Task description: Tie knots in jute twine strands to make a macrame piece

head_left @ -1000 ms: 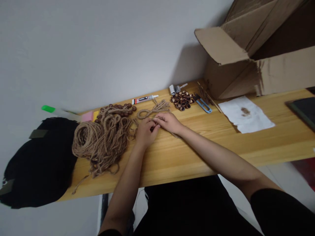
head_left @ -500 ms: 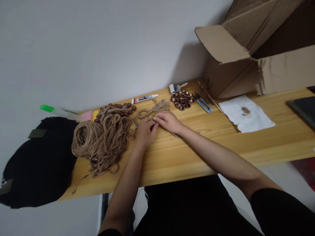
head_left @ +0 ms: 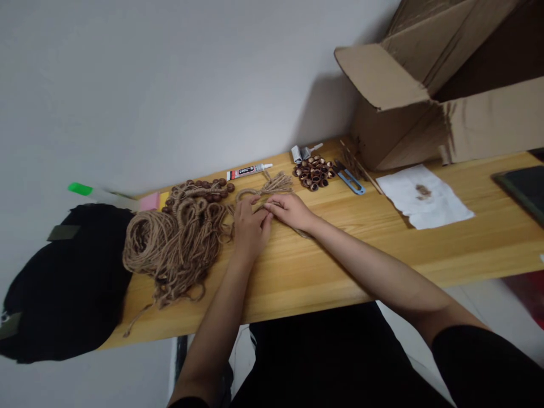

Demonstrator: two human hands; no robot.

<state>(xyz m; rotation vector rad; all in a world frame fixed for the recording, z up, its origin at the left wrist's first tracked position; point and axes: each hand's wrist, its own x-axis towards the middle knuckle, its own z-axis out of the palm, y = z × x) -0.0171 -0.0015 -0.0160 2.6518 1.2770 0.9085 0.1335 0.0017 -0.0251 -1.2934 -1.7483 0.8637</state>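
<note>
Both hands meet over the wooden table, working on a thin jute cord. My right hand pinches the cord between thumb and fingertips, and one tail of it shows under the wrist. Beside it, my left hand curls around the cord with its thumb close to the right fingertips; its other fingers are loosely spread. The fingers partly hide the cord between the hands. Just behind them lies a looped jute piece with a frayed tassel. Left of my left hand is a heap of jute cord.
Brown round beads, a glue tube, halved brown shells and blue thread snips line the back. To the right are a stained white tissue and an open cardboard box. A black cloth item is at left.
My left hand has shifted slightly left and its fingers have spread apart, showing more cord between the hands. My right hand keeps its pinch almost in place.
</note>
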